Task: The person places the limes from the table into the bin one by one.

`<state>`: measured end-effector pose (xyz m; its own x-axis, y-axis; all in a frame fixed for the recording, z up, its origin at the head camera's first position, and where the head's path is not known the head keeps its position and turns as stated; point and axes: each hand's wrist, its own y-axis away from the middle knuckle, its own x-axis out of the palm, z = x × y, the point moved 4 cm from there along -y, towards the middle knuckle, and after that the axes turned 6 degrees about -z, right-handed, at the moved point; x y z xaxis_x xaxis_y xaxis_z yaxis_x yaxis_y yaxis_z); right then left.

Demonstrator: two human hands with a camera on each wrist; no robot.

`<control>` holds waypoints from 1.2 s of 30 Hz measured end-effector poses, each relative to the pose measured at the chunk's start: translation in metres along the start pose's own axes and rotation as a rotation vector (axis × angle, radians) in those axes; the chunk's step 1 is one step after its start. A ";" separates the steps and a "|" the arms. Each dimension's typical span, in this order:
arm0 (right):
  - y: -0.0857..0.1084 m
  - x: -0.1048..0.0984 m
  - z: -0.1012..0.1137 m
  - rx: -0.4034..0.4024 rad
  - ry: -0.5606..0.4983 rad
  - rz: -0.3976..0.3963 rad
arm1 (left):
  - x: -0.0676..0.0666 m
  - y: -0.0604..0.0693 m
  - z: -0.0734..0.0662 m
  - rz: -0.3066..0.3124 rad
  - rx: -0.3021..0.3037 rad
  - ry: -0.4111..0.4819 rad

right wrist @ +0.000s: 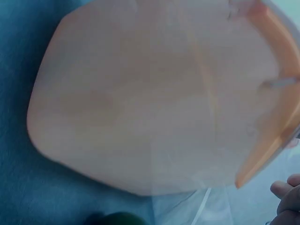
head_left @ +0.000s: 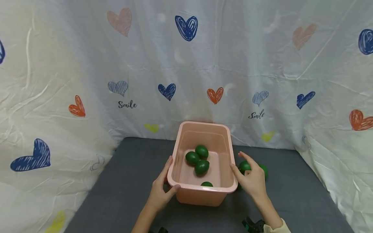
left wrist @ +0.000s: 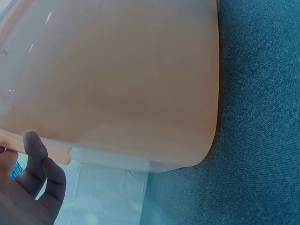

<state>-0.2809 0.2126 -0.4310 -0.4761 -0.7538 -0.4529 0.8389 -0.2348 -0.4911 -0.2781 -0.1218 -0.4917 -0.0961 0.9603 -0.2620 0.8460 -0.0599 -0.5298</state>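
Observation:
A pink bin (head_left: 198, 196) holds several dark green oval fruits, one of them (head_left: 201, 168) near its middle. My left hand (head_left: 158, 192) grips the bin's left rim near the front corner, thumb over the edge; the left wrist view shows its curled fingers (left wrist: 35, 150) at the rim. On the other side, my right hand (head_left: 253, 179) is beside the right rim with the thumb at the edge and the index finger extended. In the right wrist view its fingers (right wrist: 288, 197) are apart from the bin wall (right wrist: 140, 103).
More green fruits lie on the grey table (head_left: 116, 194) right of the bin, one (head_left: 244, 166) partly behind my right hand. A white curtain (head_left: 186, 64) printed with hearts hangs behind and at both sides. Dark wrist gear (head_left: 253, 224) shows near my right wrist.

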 end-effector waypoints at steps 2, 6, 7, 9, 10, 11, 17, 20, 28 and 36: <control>-0.001 -0.001 -0.007 0.017 0.007 -0.002 | 0.000 0.000 0.000 -0.002 0.002 -0.006; -0.004 -0.004 -0.019 0.042 0.026 -0.013 | 0.000 -0.001 0.000 -0.005 0.009 -0.005; -0.005 -0.004 -0.022 0.045 0.030 -0.018 | 0.000 -0.001 0.000 -0.005 0.009 -0.004; -0.007 -0.006 -0.027 0.046 0.041 -0.026 | 0.000 -0.001 -0.001 -0.005 0.010 -0.001; -0.008 -0.007 -0.029 0.041 0.050 -0.030 | 0.000 -0.002 -0.001 -0.005 0.010 0.001; -0.009 -0.008 -0.032 0.043 0.060 -0.032 | 0.000 -0.002 -0.001 -0.005 0.012 0.003; -0.011 -0.014 -0.056 0.080 0.165 -0.024 | -0.001 -0.002 -0.001 -0.009 0.021 -0.001; -0.011 -0.019 -0.067 0.104 0.194 -0.019 | -0.001 -0.001 -0.001 -0.008 0.022 -0.005; -0.013 -0.029 -0.096 0.208 0.219 0.034 | -0.001 -0.001 0.001 -0.008 0.009 -0.007; -0.009 -0.037 -0.126 0.295 0.275 0.092 | -0.001 0.000 0.000 -0.011 0.040 0.004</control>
<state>-0.3041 0.3201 -0.5031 -0.4145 -0.5969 -0.6870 0.9020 -0.3695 -0.2232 -0.2785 -0.1230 -0.4916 -0.1029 0.9619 -0.2532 0.8231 -0.0606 -0.5646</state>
